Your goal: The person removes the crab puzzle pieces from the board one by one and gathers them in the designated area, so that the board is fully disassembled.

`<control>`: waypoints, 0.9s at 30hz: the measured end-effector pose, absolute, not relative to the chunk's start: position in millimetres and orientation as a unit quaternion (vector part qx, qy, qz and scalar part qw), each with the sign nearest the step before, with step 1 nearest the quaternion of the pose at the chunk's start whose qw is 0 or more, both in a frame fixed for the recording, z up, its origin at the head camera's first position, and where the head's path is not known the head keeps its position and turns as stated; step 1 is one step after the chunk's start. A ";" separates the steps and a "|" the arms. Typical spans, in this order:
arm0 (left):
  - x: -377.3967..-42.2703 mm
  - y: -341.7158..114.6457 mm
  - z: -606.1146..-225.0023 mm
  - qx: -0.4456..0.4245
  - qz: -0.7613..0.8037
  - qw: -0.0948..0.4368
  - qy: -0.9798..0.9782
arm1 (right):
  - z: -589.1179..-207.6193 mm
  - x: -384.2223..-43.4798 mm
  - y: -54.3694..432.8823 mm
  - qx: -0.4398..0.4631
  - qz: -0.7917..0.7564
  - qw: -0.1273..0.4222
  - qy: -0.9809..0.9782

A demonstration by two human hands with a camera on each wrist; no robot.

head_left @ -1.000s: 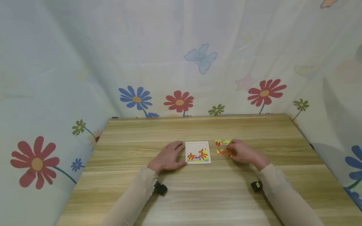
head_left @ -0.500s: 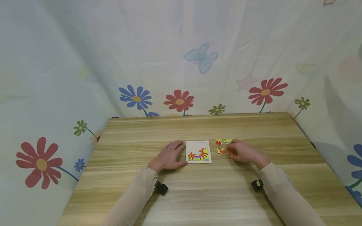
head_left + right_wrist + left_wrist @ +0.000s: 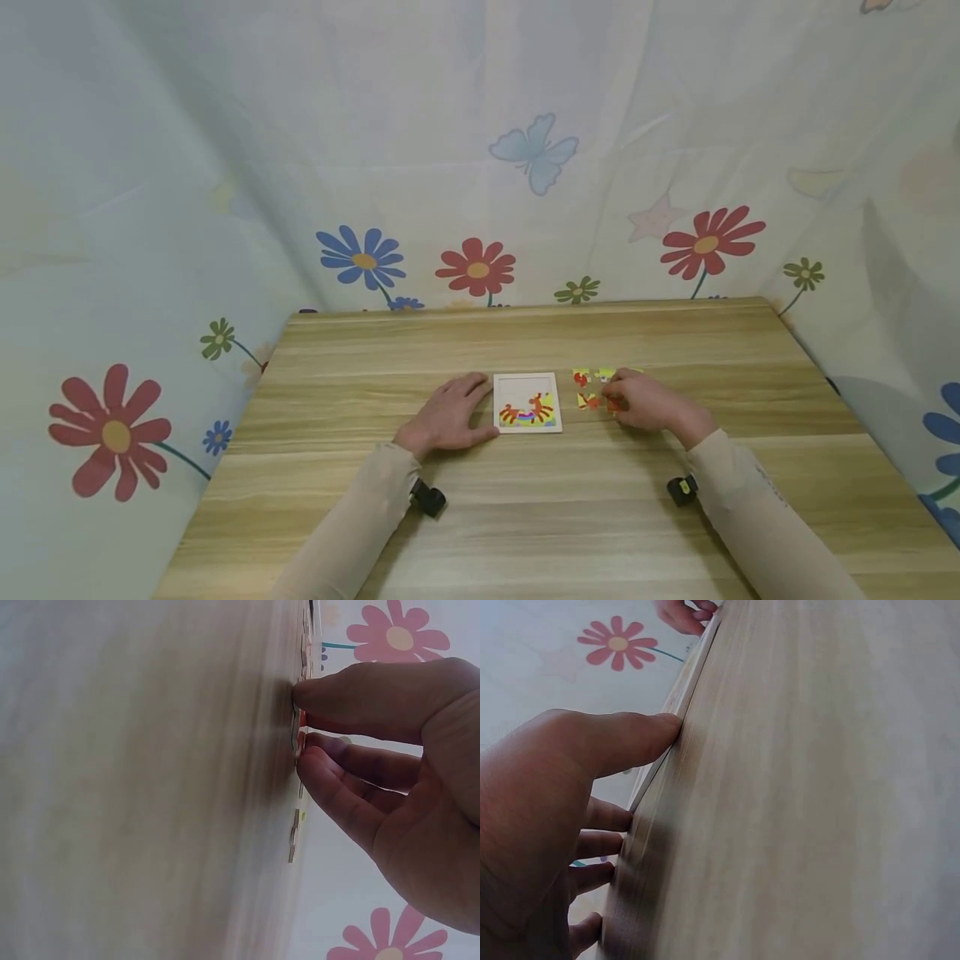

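Note:
A square white puzzle tray (image 3: 527,430) lies on the table, its lower part filled with red, yellow and rainbow-coloured picture pieces. My left hand (image 3: 448,414) rests at the tray's left side, fingers spread. In the left wrist view the thumb (image 3: 649,735) touches the tray's edge. Right of the tray, my right hand (image 3: 648,404) pinches a red puzzle piece (image 3: 613,406), mostly hidden by the fingers. The right wrist view shows thumb and fingertips at the edges of that thin piece (image 3: 302,720), low at the tabletop.
Several loose puzzle pieces lie between tray and right hand, among them a red-and-yellow one (image 3: 581,378) and another (image 3: 588,402) below it. More yellow ones lie partly behind the hand. A flowered curtain (image 3: 420,167) hangs behind the wooden table (image 3: 517,517).
The head view has shifted slightly. Both hands stay almost where they were, the left by the tray and the right at the red puzzle piece.

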State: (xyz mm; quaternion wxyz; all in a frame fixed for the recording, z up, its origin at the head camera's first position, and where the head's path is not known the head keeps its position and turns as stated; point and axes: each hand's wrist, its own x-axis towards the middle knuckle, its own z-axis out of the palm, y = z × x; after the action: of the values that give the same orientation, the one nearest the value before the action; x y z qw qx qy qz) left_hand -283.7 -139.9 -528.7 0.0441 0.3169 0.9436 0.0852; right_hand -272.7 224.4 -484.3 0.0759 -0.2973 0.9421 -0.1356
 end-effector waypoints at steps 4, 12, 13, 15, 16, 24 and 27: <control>-283.2 -139.2 -528.7 0.320 0.087 0.047 0.942 | -483.2 -271.8 224.5 -0.294 -0.128 0.084 0.943; -284.4 -139.7 -530.9 0.319 0.088 0.043 0.943 | -484.2 -271.6 224.4 -0.298 -0.126 0.077 0.943; -284.6 -139.8 -531.3 0.319 0.087 0.042 0.943 | -484.6 -271.7 224.5 -0.299 -0.125 0.076 0.943; -284.8 -140.0 -532.0 0.318 0.086 0.043 0.943 | -485.3 -272.2 224.6 -0.299 -0.122 0.076 0.943; -285.0 -140.1 -532.3 0.318 0.084 0.044 0.943 | -485.5 -272.5 224.8 -0.298 -0.122 0.076 0.944; -285.1 -140.8 -531.8 0.317 0.086 0.047 0.943 | -484.1 -274.1 224.4 -0.304 -0.144 0.053 0.940; -285.1 -141.1 -531.9 0.318 0.089 0.047 0.943 | -483.7 -275.2 223.3 -0.309 -0.141 0.037 0.940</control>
State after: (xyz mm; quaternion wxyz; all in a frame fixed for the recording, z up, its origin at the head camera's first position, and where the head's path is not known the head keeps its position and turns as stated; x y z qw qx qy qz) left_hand -285.1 -141.1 -531.9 0.0469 0.3181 0.9427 0.0892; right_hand -275.2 223.3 -483.7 0.0372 -0.3094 0.9397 -0.1408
